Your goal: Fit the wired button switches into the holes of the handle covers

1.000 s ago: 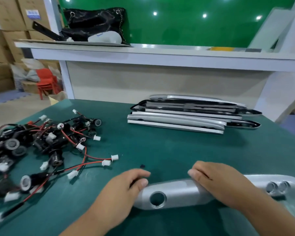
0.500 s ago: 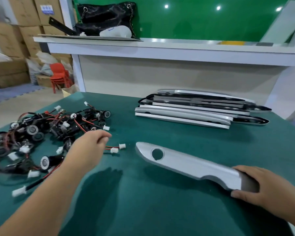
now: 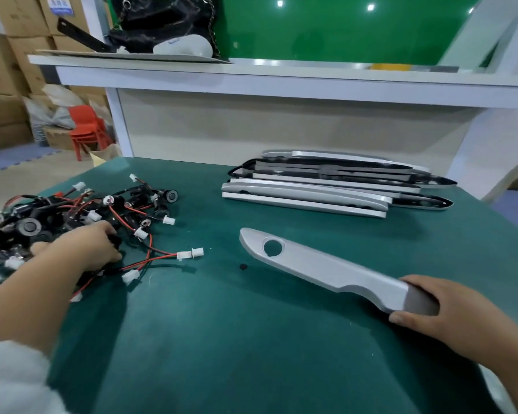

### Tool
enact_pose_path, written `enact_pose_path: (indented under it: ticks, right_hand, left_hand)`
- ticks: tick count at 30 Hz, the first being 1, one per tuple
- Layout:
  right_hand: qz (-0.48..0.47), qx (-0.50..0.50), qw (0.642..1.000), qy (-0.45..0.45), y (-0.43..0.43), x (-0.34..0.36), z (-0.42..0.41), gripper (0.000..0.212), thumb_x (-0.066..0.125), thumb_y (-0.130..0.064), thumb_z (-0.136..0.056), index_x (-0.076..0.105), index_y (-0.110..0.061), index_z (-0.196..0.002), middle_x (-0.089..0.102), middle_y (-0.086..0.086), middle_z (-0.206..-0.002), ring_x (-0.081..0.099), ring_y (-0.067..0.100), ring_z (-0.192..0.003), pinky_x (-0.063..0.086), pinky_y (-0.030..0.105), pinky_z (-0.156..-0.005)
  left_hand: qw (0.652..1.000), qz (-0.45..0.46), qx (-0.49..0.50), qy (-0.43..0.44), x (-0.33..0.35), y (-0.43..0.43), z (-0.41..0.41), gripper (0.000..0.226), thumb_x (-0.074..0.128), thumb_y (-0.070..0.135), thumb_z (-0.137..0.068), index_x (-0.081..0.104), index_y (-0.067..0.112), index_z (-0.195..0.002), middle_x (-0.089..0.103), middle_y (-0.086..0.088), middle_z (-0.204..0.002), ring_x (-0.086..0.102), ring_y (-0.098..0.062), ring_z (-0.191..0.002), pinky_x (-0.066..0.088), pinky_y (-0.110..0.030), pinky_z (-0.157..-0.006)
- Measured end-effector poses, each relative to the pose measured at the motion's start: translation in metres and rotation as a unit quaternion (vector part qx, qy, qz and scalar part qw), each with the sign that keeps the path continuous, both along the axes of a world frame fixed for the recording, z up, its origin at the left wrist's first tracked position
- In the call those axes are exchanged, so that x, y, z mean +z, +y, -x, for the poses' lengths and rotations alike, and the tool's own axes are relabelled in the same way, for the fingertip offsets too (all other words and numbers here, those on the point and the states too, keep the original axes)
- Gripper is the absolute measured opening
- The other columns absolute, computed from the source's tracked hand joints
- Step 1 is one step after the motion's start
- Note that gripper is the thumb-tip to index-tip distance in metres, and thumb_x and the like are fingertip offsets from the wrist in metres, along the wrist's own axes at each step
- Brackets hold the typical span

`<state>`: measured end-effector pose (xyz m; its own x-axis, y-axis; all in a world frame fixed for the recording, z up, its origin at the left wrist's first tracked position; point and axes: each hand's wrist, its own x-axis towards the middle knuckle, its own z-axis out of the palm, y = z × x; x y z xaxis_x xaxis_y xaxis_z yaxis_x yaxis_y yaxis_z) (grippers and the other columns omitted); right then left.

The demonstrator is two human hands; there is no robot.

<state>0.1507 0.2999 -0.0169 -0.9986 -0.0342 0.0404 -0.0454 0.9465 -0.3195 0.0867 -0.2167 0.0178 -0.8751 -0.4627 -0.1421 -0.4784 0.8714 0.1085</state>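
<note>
clamps right grip (image 3: 461, 312) on silver handle cover's (image 3: 326, 264) near end; curls left grip (image 3: 81, 252) into tangled wired button switches (image 3: 72, 216), hold unclear; risks dragging snagged neighbours along.

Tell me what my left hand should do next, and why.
Probably lift one wired switch free: the left hand rests in the switch pile, and the handle cover, gripped by the right hand, shows an empty round hole.

Bare left hand (image 3: 81, 249), bare right hand (image 3: 452, 312), fuzzy white sleeve (image 3: 9, 377)
</note>
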Motion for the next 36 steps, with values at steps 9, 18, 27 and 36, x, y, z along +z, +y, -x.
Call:
enact_pose_path:
  ticks: [9, 18, 27, 36]
  right_hand:
    - [-0.048, -0.033, 0.998, 0.02, -0.006, 0.009, -0.006, 0.087, 0.045, -0.091, -0.048, 0.049, -0.043, -0.121, 0.056, -0.022, -0.109, 0.052, 0.009, -0.096, 0.044, 0.031, -0.08]
    - [-0.062, 0.004, 0.997, 0.035, -0.026, 0.011, -0.011, 0.087, 0.042, -0.092, -0.05, 0.046, -0.044, -0.123, 0.056, -0.023, -0.118, 0.051, 0.008, -0.105, 0.042, 0.03, -0.085]
    - [-0.066, -0.005, 0.996, 0.066, -0.034, 0.019, -0.017, 0.079, 0.045, -0.087, -0.056, 0.046, -0.044, -0.122, 0.048, -0.027, -0.099, 0.042, 0.004, -0.09, 0.038, 0.029, -0.079]
    - [-0.059, 0.005, 0.976, 0.212, -0.05, 0.023, -0.024, 0.079, 0.051, -0.086, -0.058, 0.063, -0.028, -0.11, 0.065, -0.014, -0.091, 0.058, 0.019, -0.085, 0.039, 0.034, -0.076]
  left_hand:
    - [0.803, -0.425, -0.103, 0.406, 0.077, 0.009, -0.011, 0.081, 0.088, 0.04, -0.053, 0.052, 0.021, -0.123, 0.062, -0.007, -0.111, 0.067, -0.023, -0.09, 0.055, -0.038, -0.081]
    - [0.568, -0.624, -0.186, 0.504, 0.055, 0.137, -0.064, 0.032, 0.074, 0.014, -0.069, 0.054, 0.028, -0.089, 0.062, 0.004, -0.089, 0.063, -0.024, -0.097, 0.049, -0.035, -0.092]
    - [0.578, -0.671, -0.124, 0.448, 0.017, 0.146, -0.057, 0.029, 0.068, 0.014, -0.067, 0.055, 0.028, -0.088, 0.065, 0.012, -0.075, 0.061, -0.02, -0.09, 0.052, -0.027, -0.082]
    - [0.833, -0.19, -0.255, 0.452, 0.01, 0.167, -0.059, 0.036, 0.076, 0.023, -0.075, 0.05, 0.036, -0.096, 0.045, 0.018, -0.093, 0.036, -0.005, -0.094, 0.032, -0.019, -0.089]
